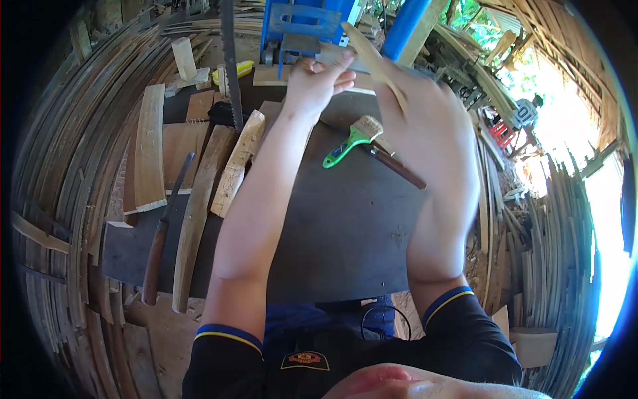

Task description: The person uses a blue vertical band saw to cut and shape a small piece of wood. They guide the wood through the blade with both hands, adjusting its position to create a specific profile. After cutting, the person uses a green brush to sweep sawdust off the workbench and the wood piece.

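My right hand [422, 110], smeared by motion, is closed round a pale, slender piece of wood [367, 53] with a pointed end sticking up and to the left. My left hand [318, 85] is held out in front of a blue machine [302, 23], thumb and fingers apart, with nothing visible in it. Between my forearms a brush with a green handle [347, 147] lies on the dark tabletop [332, 226]. Beside it is a tool with a brown wooden handle [402, 169], its far end partly covered by my right hand.
On the left lie a wooden-handled file [156, 256], a long wood strip [199, 226], a rough block [236, 166] and flat boards [151, 146]. A toothed saw blade [230, 63] stands upright at the back. Stacked slats flank both sides; a person [525, 113] sits far right.
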Available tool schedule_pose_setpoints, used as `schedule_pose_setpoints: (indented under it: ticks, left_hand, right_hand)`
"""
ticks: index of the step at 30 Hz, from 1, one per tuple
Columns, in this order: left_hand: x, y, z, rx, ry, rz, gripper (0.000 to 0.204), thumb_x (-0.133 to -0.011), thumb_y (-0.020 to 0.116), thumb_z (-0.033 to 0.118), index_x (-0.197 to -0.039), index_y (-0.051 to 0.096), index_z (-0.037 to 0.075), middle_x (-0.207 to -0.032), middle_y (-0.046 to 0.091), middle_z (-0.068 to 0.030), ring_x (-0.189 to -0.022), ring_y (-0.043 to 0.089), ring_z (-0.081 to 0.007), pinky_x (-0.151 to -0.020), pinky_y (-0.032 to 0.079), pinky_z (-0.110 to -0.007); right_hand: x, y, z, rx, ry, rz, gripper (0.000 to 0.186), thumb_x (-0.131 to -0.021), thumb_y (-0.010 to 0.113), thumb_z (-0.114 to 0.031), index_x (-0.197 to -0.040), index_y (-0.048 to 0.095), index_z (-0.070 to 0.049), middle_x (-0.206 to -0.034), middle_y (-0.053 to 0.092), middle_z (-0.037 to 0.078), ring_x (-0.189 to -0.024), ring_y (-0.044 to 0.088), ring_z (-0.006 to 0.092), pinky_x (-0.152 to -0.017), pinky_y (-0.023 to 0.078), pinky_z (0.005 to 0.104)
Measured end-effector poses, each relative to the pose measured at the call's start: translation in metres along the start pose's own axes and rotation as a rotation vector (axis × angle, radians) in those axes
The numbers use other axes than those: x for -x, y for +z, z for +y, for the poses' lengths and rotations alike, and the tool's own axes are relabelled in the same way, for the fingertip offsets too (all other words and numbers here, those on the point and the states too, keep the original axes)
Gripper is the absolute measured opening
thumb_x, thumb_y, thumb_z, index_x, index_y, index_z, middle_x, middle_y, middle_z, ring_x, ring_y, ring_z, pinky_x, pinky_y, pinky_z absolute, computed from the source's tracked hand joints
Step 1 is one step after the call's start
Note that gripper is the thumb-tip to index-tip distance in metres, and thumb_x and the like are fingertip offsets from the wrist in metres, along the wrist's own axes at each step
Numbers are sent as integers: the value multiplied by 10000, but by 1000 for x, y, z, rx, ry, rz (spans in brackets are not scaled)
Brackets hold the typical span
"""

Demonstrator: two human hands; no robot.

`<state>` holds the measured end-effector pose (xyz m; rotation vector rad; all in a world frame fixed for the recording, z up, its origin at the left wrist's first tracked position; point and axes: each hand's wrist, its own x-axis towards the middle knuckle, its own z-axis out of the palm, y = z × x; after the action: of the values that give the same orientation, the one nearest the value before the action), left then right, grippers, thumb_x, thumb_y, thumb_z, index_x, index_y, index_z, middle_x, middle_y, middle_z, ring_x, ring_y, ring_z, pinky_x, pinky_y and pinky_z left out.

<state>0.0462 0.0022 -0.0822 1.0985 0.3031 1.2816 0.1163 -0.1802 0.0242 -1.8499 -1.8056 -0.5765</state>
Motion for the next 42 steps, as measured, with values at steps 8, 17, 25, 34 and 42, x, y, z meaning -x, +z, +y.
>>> schedule_pose_setpoints:
  ticks: [8, 17, 25, 34, 42]
  left_hand:
    - [3, 5, 9, 34, -50, -2, 661, -811, 830, 314, -1106, 419, -111, -1129, 545, -223, -1034, 642, -303, -859, 603, -417]
    - [10, 23, -3, 173, -94, 20, 393, -829, 804, 144, -991, 501, -46, -927, 616, -132, -861, 702, -270, -719, 624, -393]
    - [-4, -18, -5, 114, -35, -17, 323, -912, 695, 113, -1205, 573, 53, -1099, 663, -26, -940, 636, -111, -782, 498, -247]
    - [-4, -16, -7, 16, -67, -73, 485, -959, 628, 130, -1392, 433, 29, -1284, 581, -142, -1148, 604, -192, -958, 502, -349]
    - [-7, -24, -7, -24, -61, -115, 571, -959, 618, 123, -1473, 387, 29, -1344, 547, -162, -1094, 626, -201, -918, 519, -346]
  right_hand:
    - [-45, 35, 10, 23, 37, -16, 368, -928, 526, -292, -1272, 646, -238, -881, 697, 210, -839, 672, 416, -763, 537, 500]
    - [-47, 43, 13, 203, 57, -79, 346, -865, 586, -233, -1202, 645, -187, -828, 717, 153, -791, 708, 366, -703, 576, 473]
    - [-27, 38, -16, 111, 75, -27, 346, -843, 636, -252, -1090, 652, -9, -826, 713, 172, -784, 726, 311, -639, 579, 408]
    - [-47, 63, -7, 0, 118, -100, 656, -835, 615, -235, -1395, 454, 67, -941, 724, 140, -798, 723, 268, -639, 568, 364]
    - [-32, 54, -10, 29, 22, -192, 697, -880, 562, -239, -1453, 358, 101, -973, 725, 149, -860, 718, 261, -667, 563, 385]
